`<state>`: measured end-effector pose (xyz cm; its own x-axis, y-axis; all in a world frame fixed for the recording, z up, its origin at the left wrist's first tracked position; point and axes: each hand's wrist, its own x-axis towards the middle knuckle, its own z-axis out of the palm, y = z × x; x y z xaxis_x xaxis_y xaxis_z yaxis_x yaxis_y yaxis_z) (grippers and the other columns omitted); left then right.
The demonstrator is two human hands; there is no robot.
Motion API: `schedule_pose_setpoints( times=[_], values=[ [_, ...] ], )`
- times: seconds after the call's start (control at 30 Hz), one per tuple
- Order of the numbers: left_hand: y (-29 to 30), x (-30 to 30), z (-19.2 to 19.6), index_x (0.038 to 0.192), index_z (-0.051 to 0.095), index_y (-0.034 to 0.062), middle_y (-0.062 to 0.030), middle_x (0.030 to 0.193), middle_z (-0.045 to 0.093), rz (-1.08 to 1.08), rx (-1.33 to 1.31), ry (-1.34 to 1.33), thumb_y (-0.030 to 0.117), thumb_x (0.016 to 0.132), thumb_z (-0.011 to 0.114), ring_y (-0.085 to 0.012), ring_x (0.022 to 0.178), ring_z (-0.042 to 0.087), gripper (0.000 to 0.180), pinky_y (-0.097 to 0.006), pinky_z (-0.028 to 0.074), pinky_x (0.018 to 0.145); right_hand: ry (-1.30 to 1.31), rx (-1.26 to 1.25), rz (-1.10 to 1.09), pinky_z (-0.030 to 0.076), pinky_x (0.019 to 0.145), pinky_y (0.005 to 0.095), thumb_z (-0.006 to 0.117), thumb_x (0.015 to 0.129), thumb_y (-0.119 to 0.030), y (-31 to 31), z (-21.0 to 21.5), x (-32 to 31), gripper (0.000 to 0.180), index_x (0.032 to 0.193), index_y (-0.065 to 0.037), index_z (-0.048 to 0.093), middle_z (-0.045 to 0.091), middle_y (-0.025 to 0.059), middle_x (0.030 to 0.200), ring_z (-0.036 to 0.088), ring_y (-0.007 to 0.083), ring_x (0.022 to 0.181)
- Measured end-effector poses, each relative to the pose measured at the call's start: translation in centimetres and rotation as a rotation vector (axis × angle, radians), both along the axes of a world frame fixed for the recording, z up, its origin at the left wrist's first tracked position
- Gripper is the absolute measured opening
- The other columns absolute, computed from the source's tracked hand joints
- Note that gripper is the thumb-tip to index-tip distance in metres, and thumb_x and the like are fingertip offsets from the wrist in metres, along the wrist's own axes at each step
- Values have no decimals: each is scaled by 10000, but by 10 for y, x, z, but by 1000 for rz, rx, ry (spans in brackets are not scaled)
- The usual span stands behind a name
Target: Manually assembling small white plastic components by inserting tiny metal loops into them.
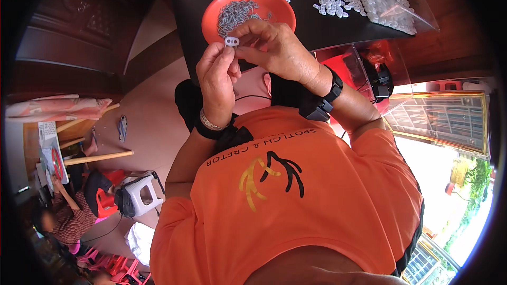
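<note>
The left hand pinches a small white two-holed piece between thumb and fingertips, its flat face turned up toward the wearer. The right hand arches in from the other side, forefinger and thumb bent narrow and brought right up to the piece. The fingertips crowd together there, so I cannot tell whether the right hand grips the piece too, or has something slender of its own.

For good work here, the left pinch should probably stay on the outer edge, leaving both holes uncovered, firm enough to stop the piece from twisting under the other hand's push. Square, gentle pressure would likely serve better than force; a part this small could easily flip out of the fingers. Resting the two hands lightly against each other should add steadiness.

The piece appears at the near rim of the orange plate, where slim grey parts lie heaped. Working a little farther over the plate would let a dropped part land inside it. Beyond, on the black table, lie loose white pieces, beside a clear bag packed with more.
</note>
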<state>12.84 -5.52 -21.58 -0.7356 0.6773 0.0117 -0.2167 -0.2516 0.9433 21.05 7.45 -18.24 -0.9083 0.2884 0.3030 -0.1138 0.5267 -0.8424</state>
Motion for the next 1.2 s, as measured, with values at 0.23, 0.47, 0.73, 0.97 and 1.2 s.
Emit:
schedule_pose_setpoints(
  times=[0.23, 0.47, 0.73, 0.97, 1.2],
  values=[
    [2, 1, -1, 813, 561, 39, 8, 578, 494, -17, 18, -96, 247, 913, 507, -62, 486, 444, 237, -190, 313, 455, 76, 85, -11, 539, 658, 296, 690, 744, -75, -3, -10, 0, 235, 953, -3, 610, 679, 110, 760, 685, 223, 720],
    [4, 4, -2, 832, 592, 33, 0, 600, 520, 45, 23, -85, 226, 911, 517, -55, 497, 440, 220, -189, 325, 467, 154, 199, -41, 535, 636, 310, 686, 739, -139, -8, -11, 0, 276, 973, -13, 611, 677, 120, 808, 676, 246, 743],
    [6, 5, -9, 863, 613, -5, -10, 714, 591, 62, 5, -51, 186, 922, 486, -61, 578, 496, 237, -206, 369, 506, 142, 526, -151, 525, 606, 356, 707, 693, -96, -18, -13, -3, 343, 1012, -29, 600, 639, 116, 796, 649, 277, 714],
    [5, 3, -14, 843, 603, -23, -23, 698, 579, 63, 78, -10, 164, 917, 465, -73, 575, 507, 244, -217, 399, 524, 151, 449, -118, 523, 582, 349, 679, 713, -62, -17, -20, -3, 303, 1002, -23, 596, 641, 118, 792, 648, 279, 695],
    [5, 5, -12, 824, 608, -30, -36, 708, 580, 75, 80, -1, 138, 905, 463, -84, 565, 511, 236, -209, 397, 511, 185, 420, -94, 517, 579, 356, 677, 715, -61, -16, -21, -2, 267, 974, -38, 615, 646, 108, 775, 646, 283, 689]
  ],
)
